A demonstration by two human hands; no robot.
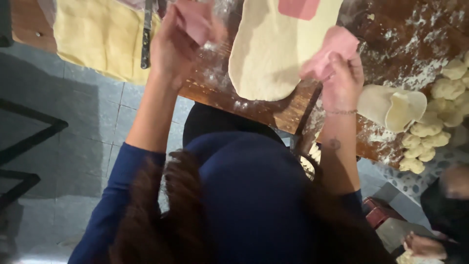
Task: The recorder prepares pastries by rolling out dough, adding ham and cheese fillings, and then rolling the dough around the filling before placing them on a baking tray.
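I look straight down my own body at a floured wooden table (229,98). My left hand (172,46) is raised over the table edge, pinching a thin pink slice (195,19). My right hand (342,80) grips another pink slice (334,46) just right of a rolled-out oval of pale dough (266,49). A third pink slice (299,7) lies on the far part of that dough.
A yellow cloth (97,36) covers the table's left end, with a dark knife (146,36) on it. A rolled dough piece (393,107) and several small dough balls (430,127) sit at the right. Another person's hand (424,246) shows at bottom right. Grey tiled floor lies below.
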